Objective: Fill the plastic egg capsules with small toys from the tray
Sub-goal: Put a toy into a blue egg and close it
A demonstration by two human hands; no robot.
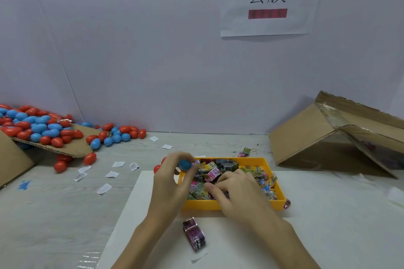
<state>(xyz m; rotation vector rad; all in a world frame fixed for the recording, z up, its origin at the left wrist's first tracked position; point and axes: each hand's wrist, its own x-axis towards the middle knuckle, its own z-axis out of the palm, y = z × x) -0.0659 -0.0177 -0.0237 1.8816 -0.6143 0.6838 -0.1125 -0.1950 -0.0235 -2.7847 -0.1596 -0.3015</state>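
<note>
Here left hand pinches blue capsule half; toy packets just right, under right hand, fingers curled among them, hold unclear.

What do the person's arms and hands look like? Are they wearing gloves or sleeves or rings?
No gloves. Both the left hand and the right hand are bare, and both forearms are bare too, with no sleeves showing in this view. I see no rings, watch or bracelet on the parts that show. The fingernails look short and plain.
</note>
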